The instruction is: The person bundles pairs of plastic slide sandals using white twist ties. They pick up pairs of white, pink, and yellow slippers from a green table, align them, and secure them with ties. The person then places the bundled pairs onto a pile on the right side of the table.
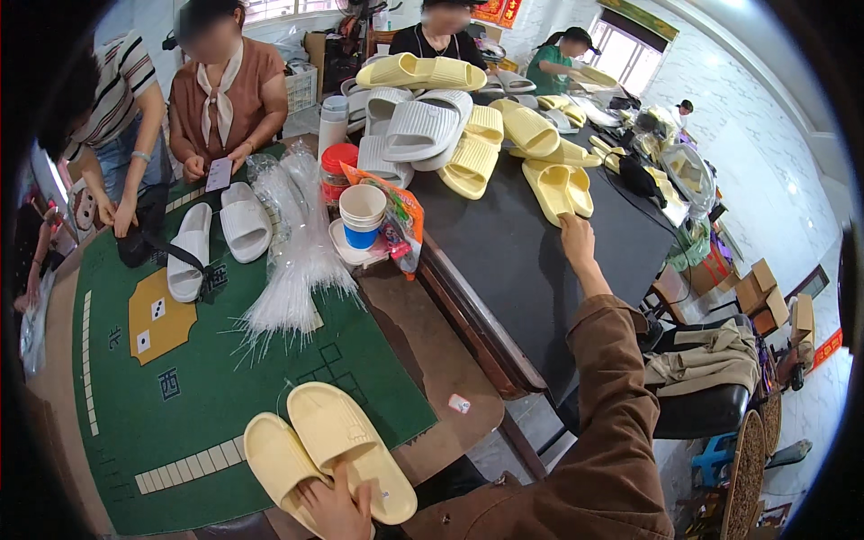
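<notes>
Currently logging, item 1: pr of pale yellow slippers point(328, 454), side by side at near edge of green game mat point(225, 378), soles down. My left hand point(337, 508) lies on them, fingers spread flat over the gap btwn the two, pressing more than gripping. Judged light, soft foam, springy, non-fragile, slightly grippy; best pinched at strap arch or both heels together.

Item 2: my right hand point(576, 238) stretched out to far black table point(522, 261), fingertips at heel of a yellow slipper point(558, 189); prob. touching, can't tell if closed on it.

Pkgs/labels: clear plastic bags point(292, 243) fanned mid-mat; red-lidded jar point(337, 171); stacked cups point(362, 214); orange snack pouch point(403, 220); small white tag point(459, 403) on brown table edge; cardboard boxes point(765, 292) far right on floor; red hangings point(499, 11) top wall
</notes>
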A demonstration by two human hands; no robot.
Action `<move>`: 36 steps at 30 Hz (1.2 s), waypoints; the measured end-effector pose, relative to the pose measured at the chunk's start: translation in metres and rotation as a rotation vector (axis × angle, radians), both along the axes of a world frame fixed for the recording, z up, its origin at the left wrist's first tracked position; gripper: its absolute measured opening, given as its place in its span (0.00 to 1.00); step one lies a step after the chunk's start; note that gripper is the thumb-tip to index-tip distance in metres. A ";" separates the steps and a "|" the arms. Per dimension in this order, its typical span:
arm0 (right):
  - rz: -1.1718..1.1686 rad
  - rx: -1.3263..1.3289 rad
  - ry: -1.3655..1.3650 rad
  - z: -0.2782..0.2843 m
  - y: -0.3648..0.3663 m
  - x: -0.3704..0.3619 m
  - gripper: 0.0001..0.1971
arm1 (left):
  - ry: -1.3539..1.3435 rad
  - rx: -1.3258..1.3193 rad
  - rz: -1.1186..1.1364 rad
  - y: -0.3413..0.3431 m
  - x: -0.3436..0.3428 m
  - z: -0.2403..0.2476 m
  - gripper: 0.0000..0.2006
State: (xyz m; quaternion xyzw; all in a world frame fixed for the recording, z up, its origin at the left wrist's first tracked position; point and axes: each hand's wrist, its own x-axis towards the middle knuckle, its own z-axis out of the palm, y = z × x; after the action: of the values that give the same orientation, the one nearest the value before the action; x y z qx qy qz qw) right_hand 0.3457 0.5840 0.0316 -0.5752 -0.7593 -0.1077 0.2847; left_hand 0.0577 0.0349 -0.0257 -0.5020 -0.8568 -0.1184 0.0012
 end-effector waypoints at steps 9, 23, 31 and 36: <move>0.200 -0.023 -0.112 0.028 -0.069 0.018 0.06 | 0.027 -0.014 0.190 -0.093 -0.139 -0.067 0.21; 0.325 -0.316 0.037 0.065 -0.232 0.038 0.08 | -0.045 0.055 0.773 -0.229 -0.355 0.062 0.18; 0.097 -0.420 0.010 0.023 -0.045 0.041 0.62 | 0.012 0.251 0.729 -0.210 -0.343 0.057 0.17; -0.022 -0.254 -0.004 0.015 -0.011 0.035 0.31 | 0.054 0.399 0.682 -0.213 -0.293 0.053 0.16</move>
State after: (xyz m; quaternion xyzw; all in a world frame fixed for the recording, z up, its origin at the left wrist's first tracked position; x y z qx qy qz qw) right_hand 0.3808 0.5729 0.0469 -0.6148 -0.7610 -0.0149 0.2068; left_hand -0.2357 -0.1784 0.0277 -0.1817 -0.9341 -0.2620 0.1605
